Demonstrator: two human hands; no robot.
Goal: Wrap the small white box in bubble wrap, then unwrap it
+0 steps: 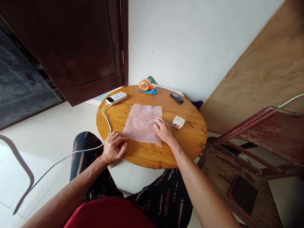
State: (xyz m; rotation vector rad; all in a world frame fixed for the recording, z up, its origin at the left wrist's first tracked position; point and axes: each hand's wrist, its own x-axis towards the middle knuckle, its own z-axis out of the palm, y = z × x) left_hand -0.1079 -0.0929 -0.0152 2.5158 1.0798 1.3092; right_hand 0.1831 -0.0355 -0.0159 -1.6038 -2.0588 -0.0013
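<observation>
The right hand [164,129] lies flat, fingers spread, pressing the lower right corner of the bubble wrap sheet [142,123]. The left hand [115,147] rests loosely curled on the bench [190,136] at the sheet's lower left corner, gripping nothing that shows. The sheet lies at frame centre, its long axis running away from the person, tilted slightly right. A small box [178,122] sits just right of the right hand. Farther up lie a power bank [116,98], a tape dispenser [147,86] and a dark phone [177,98].
</observation>
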